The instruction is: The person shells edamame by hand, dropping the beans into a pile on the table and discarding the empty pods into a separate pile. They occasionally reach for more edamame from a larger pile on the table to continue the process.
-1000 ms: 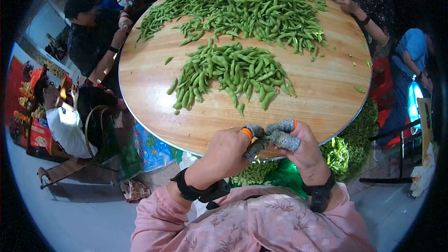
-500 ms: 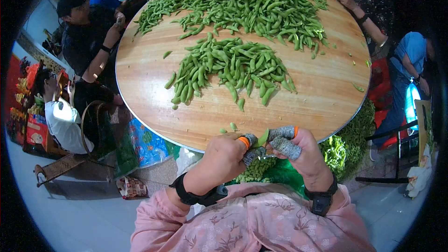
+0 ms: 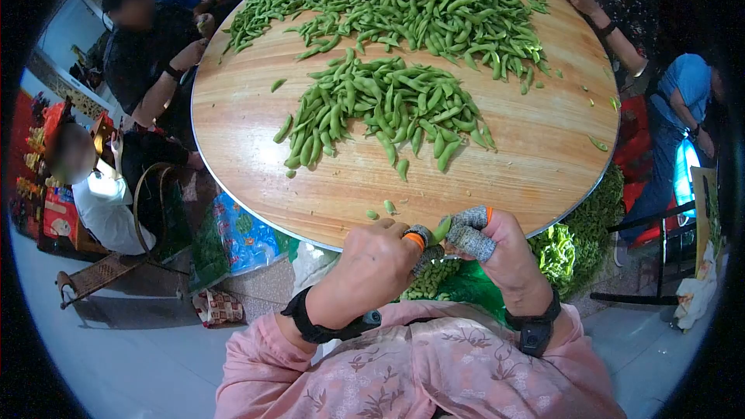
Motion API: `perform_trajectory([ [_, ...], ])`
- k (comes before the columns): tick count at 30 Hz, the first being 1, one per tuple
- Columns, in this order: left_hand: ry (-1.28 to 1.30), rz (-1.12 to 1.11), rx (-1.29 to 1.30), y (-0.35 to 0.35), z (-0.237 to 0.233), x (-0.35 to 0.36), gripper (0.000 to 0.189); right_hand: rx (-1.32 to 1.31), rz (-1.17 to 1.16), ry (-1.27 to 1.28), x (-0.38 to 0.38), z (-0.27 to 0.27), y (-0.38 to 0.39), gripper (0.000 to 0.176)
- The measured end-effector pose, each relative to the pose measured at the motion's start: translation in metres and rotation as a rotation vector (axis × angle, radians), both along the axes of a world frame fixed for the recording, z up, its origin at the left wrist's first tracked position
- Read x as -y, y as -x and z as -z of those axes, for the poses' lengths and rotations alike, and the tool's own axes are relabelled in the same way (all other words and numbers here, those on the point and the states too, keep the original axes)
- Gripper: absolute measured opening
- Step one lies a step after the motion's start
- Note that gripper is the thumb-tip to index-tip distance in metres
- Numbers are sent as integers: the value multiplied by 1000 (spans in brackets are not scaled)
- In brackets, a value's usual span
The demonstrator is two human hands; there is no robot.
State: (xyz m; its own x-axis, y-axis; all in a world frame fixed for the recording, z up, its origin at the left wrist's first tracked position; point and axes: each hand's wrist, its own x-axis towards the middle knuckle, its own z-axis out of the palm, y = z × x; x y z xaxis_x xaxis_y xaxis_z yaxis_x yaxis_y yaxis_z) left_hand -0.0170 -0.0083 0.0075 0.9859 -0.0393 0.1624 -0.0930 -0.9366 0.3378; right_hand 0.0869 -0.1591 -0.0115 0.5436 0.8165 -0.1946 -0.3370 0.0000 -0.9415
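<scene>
Both hands meet at the near edge of the round wooden table (image 3: 248,140), grey knitted covers on some fingers. One green pod (image 3: 441,229) is pinched between them. My left hand (image 3: 380,254) has its fingertips closed at the pod's left side. My right hand (image 3: 500,244) grips it from the right with thumb and finger. Beyond them lies a small heap of pods (image 3: 380,105), with a much larger heap (image 3: 411,4) behind it. Two little green pieces (image 3: 389,207) rest near my left hand. Shelled beans (image 3: 423,283) show below the hands.
People sit around the table: one in black (image 3: 143,54) at the left, one in dark patterned clothes (image 3: 617,12) at the right. A person in white (image 3: 112,209) sits lower left. Green plant waste (image 3: 586,240) lies on the floor at the right, beside a dark chair (image 3: 660,264).
The pod between my hands now stands more upright, with less of it showing. My fingers have drawn slightly closer together. The left-side people have turned their heads a little.
</scene>
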Motion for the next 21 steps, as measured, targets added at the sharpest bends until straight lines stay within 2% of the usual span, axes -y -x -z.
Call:
perform_trajectory([
  [2, -2, -5, 8, 1, 3, 0, 21, 8, 11, 3, -1, 1, 0, 9],
  [4, 179, -3, 45, 2, 7, -1, 17, -3, 22, -37, -1, 3, 1, 9],
  [5, 178, -2, 46, 3, 9, 0, 17, -1, 22, -39, -1, 4, 1, 9],
  [7, 640, -77, -84, 6, 11, 3, 12, 8, 18, -91, -1, 6, 1, 10],
  [8, 639, -73, -83, 5, 12, 3, 12, 10, 21, -92, -1, 10, 2, 10],
  [10, 1011, -46, -95, 3, 15, 4, 19, -15, 26, -221, -1, 20, 3, 10],
  [11, 1012, -46, -95, 5, 18, 5, 19, -15, 27, -220, -2, 22, 3, 10],
  [13, 1495, -148, -242, 7, 22, 7, 24, 44, 16, -276, -3, 24, 3, 11],
  [17, 1343, -160, -195, 5, 18, 8, 25, 25, 20, -200, -4, 12, 4, 10],
  [19, 986, -144, -74, 1, 15, 14, 24, 194, -7, -95, -6, 5, 5, 10],
  [21, 944, -86, -35, 2, 17, 11, 24, 199, -24, -112, -5, 1, 4, 9],
])
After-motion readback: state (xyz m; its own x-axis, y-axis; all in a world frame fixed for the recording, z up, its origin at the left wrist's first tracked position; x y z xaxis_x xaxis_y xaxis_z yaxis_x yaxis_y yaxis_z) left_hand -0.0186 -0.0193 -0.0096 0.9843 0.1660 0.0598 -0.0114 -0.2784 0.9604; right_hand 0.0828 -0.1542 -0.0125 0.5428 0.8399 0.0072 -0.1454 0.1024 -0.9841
